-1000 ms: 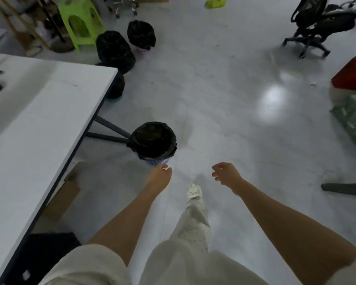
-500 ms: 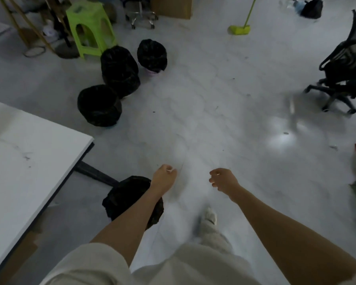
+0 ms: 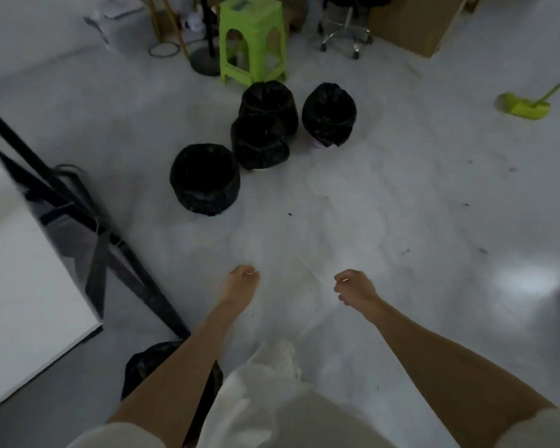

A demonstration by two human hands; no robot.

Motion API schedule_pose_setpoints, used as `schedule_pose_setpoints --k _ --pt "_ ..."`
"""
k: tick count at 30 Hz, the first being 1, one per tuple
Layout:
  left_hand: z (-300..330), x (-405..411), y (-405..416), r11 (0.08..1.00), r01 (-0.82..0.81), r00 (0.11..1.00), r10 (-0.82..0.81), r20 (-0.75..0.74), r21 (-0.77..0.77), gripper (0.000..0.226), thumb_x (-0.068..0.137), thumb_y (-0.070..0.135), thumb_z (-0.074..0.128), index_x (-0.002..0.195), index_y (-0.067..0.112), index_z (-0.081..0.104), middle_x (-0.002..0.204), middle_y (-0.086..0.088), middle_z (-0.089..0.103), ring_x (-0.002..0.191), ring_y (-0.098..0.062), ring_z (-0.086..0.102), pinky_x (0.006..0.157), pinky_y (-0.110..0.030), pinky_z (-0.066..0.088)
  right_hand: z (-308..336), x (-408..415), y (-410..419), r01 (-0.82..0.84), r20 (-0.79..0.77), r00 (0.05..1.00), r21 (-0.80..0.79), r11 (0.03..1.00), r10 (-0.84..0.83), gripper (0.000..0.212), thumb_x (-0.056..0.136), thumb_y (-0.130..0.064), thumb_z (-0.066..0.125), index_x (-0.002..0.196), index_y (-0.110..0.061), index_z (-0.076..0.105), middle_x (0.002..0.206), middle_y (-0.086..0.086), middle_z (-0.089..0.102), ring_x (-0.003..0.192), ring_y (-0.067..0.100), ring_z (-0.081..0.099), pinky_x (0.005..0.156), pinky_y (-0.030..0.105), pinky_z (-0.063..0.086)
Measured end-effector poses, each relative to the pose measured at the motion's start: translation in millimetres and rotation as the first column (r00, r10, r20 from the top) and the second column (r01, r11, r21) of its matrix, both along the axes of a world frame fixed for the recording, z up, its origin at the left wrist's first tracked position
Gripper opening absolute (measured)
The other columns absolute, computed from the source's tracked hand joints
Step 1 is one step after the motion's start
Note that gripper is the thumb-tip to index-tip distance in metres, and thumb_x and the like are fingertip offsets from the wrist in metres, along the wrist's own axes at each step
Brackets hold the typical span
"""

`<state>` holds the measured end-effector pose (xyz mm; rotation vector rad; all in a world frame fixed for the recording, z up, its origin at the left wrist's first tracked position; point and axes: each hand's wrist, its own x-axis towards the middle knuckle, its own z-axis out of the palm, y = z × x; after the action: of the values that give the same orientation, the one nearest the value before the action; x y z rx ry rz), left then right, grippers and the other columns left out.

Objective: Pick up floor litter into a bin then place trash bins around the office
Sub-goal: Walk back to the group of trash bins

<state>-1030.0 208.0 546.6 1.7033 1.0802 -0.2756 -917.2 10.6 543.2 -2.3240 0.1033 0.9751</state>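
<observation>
No text, label, brand, number or sign is legible anywhere in view.

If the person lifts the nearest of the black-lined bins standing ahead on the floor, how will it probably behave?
The nearest lined bin probably lifts easily: its dark inside shows no visible load, so it seems light. The black liner draped over it looks loose and wrinkled, so it may slip under the fingers. Pushed, it would likelier slide than roll, since it stands upright.
</observation>
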Motion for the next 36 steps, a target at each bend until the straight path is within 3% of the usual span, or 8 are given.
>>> schedule_pose_setpoints --k 4,10,14,16,20,25,32,36 --pt "-36 64 63 0.979 -0.192 0.977 0.185 -0.110 -0.063 0.027 0.094 0.009 0.046 0.110 -0.004 0.063 0.113 -0.026 0.063 0.110 -0.038 0.061 0.094 -0.042 0.049 -28 102 72 -0.068 -0.006 0.998 0.016 0.998 0.068 0.030 0.085 -0.005 0.053 0.111 -0.005 0.066 0.096 0.010 0.062 0.087 0.020 0.055 0.088 0.038 0.050" --pt "-113 202 150 0.845 -0.476 0.878 0.438 -0.195 -0.244 0.018 0.096 0.014 0.047 0.079 0.012 0.055 0.075 -0.006 0.054 0.063 -0.015 0.052 0.060 -0.026 0.043 -106 242 168 -0.063 -0.063 0.996 -0.056 0.996 0.059 0.036 0.085 -0.009 0.051 0.119 -0.010 0.063 0.107 0.013 0.067 0.100 0.031 0.065 0.085 0.037 0.053" --pt "-185 291 196 0.725 -0.612 0.789 0.585 -0.187 -0.315 0.009 0.097 0.015 0.047 0.102 0.010 0.052 0.079 -0.001 0.055 0.068 -0.014 0.054 0.063 -0.025 0.046 -185 318 217 -0.147 -0.095 0.986 -0.111 0.983 0.136 0.041 0.089 -0.007 0.040 0.127 -0.014 0.055 0.099 0.010 0.063 0.068 0.018 0.059 0.054 0.021 0.044" --pt "-230 321 214 0.729 -0.608 0.791 0.591 -0.161 -0.315 0.015 0.097 0.016 0.048 0.110 0.011 0.052 0.088 -0.004 0.058 0.077 -0.018 0.059 0.068 -0.026 0.048 -235 350 239 -0.178 -0.099 0.981 -0.141 0.974 0.165 0.044 0.089 -0.005 0.037 0.130 -0.015 0.051 0.090 0.006 0.059 0.061 0.015 0.054 0.053 0.022 0.043" --pt "-367 353 220 0.907 -0.387 0.894 0.326 -0.306 -0.165 0.039 0.095 0.024 0.049 0.132 0.009 0.049 0.127 -0.012 0.059 0.115 -0.031 0.058 0.098 -0.037 0.048 -367 405 272 -0.357 -0.123 0.933 -0.223 0.907 0.337 0.048 0.089 -0.006 0.038 0.135 -0.014 0.046 0.113 0.018 0.063 0.092 0.031 0.064 0.081 0.037 0.053" --pt "-518 362 206 0.996 -0.084 0.907 0.066 -0.417 -0.026 0.049 0.095 0.031 0.047 0.140 0.015 0.039 0.142 -0.011 0.047 0.126 -0.028 0.049 0.104 -0.038 0.043 -529 444 291 -0.513 -0.091 0.855 -0.283 0.810 0.510 0.044 0.093 -0.007 0.039 0.137 -0.007 0.042 0.132 0.017 0.053 0.117 0.033 0.055 0.095 0.038 0.046" --pt "-690 378 195 0.883 0.463 0.759 -0.349 -0.550 0.079 0.079 0.095 0.049 0.039 0.152 0.025 -0.010 0.160 -0.007 -0.018 0.149 -0.031 -0.009 0.118 -0.047 0.017 -693 473 291 -0.461 0.035 0.867 -0.327 0.825 0.498 0.035 0.094 -0.005 0.043 0.128 -0.002 0.040 0.134 0.016 0.040 0.120 0.034 0.046 0.098 0.039 0.042" --pt "-725 364 179 0.836 0.526 0.759 -0.378 -0.530 0.157 0.088 0.088 0.054 0.048 0.153 0.020 -0.001 0.157 -0.014 -0.020 0.147 -0.040 -0.009 0.116 -0.056 0.017 -722 475 286 -0.517 0.051 0.815 -0.387 0.764 0.577 0.033 0.093 -0.004 0.040 0.125 0.003 0.041 0.131 0.022 0.037 0.118 0.036 0.041 0.097 0.040 0.039"
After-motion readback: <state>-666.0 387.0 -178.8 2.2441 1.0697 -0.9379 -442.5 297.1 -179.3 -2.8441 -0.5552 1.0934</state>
